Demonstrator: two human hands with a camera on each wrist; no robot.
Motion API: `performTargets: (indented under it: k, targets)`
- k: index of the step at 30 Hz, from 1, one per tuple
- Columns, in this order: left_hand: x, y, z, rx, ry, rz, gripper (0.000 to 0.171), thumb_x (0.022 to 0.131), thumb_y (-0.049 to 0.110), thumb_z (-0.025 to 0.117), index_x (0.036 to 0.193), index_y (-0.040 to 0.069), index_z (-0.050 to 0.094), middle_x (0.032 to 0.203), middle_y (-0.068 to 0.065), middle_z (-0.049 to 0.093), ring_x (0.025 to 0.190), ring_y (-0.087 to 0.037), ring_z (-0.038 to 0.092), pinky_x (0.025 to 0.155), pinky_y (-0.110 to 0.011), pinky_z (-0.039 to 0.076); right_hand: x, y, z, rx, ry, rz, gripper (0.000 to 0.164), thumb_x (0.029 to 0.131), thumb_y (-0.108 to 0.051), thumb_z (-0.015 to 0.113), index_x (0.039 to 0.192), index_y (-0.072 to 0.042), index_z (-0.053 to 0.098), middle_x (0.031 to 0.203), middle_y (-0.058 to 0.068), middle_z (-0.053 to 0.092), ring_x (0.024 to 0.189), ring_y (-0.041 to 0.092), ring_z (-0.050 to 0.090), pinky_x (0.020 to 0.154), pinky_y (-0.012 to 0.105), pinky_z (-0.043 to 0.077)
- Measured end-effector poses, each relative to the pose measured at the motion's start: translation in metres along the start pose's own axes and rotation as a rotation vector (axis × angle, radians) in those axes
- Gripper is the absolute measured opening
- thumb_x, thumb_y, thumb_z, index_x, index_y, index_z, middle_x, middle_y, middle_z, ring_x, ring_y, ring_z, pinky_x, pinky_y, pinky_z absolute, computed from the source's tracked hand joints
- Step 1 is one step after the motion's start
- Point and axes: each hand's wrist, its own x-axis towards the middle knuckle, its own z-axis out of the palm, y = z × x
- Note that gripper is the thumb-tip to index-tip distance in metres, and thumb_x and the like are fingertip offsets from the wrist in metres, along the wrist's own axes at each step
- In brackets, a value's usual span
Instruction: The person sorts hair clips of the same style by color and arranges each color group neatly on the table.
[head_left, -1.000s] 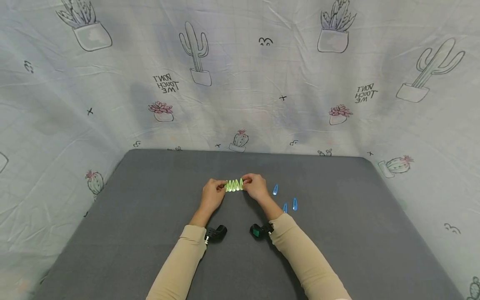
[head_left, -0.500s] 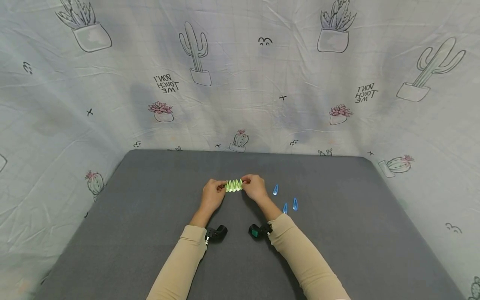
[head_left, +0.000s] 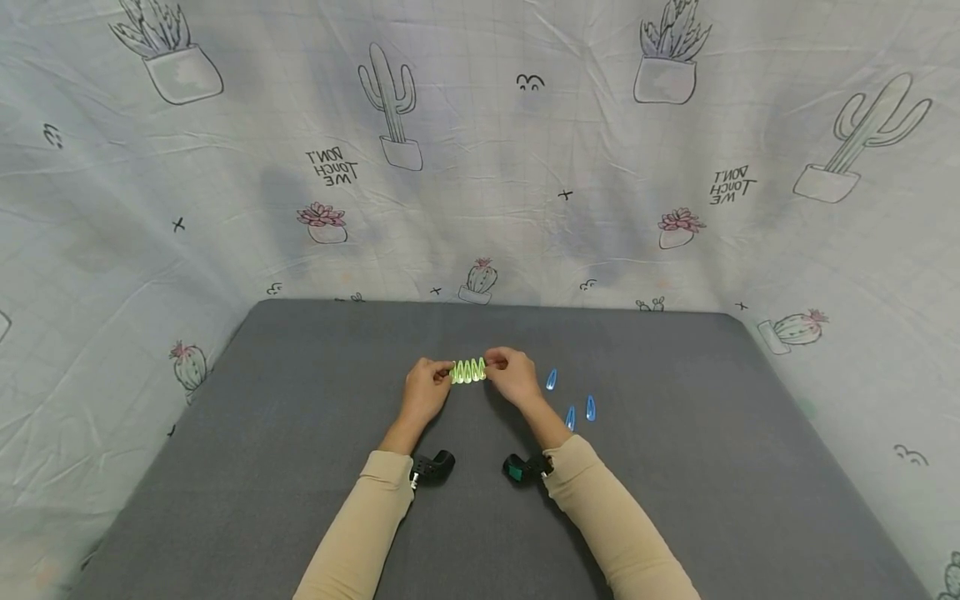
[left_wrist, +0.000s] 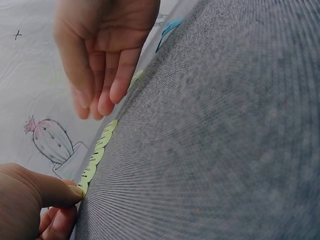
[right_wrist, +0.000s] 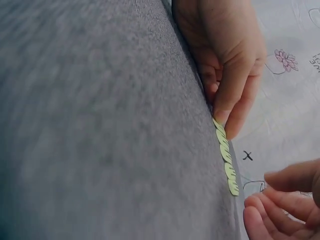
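A row of several yellow-green snap hair clips [head_left: 468, 371] lies side by side at the middle of the table. My left hand [head_left: 424, 388] pinches the left end clip between thumb and fingers; the thumb sits on its tip in the left wrist view. At the row's right end is my right hand [head_left: 512, 375], its fingers loosely bent with no clip between them. The right wrist view shows those fingertips [right_wrist: 252, 202] a little apart from the last clip in the row. Past the right hand, a bit of yellow-green [left_wrist: 136, 77] shows in the left wrist view.
Three blue snap hair clips lie right of my right hand: one farther back [head_left: 552, 379], one nearer [head_left: 590, 407], one beside the right wrist [head_left: 571, 417]. The grey table [head_left: 675, 467] meets a white cloth [head_left: 480, 167] printed with cacti.
My right hand and forearm have shifted slightly to the right at the row's end. The left hand keeps its place, and the row of clips looks much the same.
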Motion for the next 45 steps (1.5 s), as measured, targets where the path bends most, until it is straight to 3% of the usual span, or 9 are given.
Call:
performTargets:
  k: [12,22,28,45]
  targets:
    - [0.000,0.001,0.000,0.003,-0.008,-0.011,0.022,0.087,0.004,0.063,0.107,0.003,0.072,0.090,-0.011,0.057,0.078,-0.022,0.056,0.071,-0.038,0.049,-0.008,0.014,-0.015,0.208,-0.046,-0.006,0.034,0.086,-0.006,0.067,0.119,-0.002,0.064,0.112,0.015,0.067,0.104,0.028,0.063,0.080,0.035,0.053]
    - [-0.001,0.001,0.001,0.011,-0.005,-0.022,0.023,0.087,0.003,0.063,0.108,0.004,0.072,0.091,-0.011,0.057,0.079,-0.022,0.056,0.071,-0.037,0.049,-0.014,0.025,-0.028,0.265,0.056,0.005,0.034,0.087,-0.005,0.066,0.120,0.001,0.063,0.114,0.018,0.066,0.107,0.029,0.062,0.087,0.036,0.052]
    - [0.000,-0.001,0.002,0.007,-0.011,-0.015,0.023,0.087,0.004,0.062,0.108,0.004,0.071,0.091,-0.011,0.056,0.078,-0.022,0.056,0.071,-0.037,0.049,-0.013,0.027,-0.033,0.258,0.118,0.029,0.032,0.086,-0.002,0.065,0.118,0.003,0.063,0.114,0.020,0.065,0.105,0.031,0.063,0.087,0.038,0.052]
    - [-0.002,-0.002,-0.001,-0.007,-0.007,0.025,0.023,0.086,0.001,0.062,0.107,0.001,0.071,0.089,-0.012,0.056,0.077,-0.023,0.056,0.070,-0.038,0.049,-0.007,0.032,-0.029,0.114,0.124,0.147,0.032,0.087,-0.007,0.065,0.118,0.000,0.063,0.112,0.015,0.066,0.104,0.027,0.063,0.085,0.037,0.052]
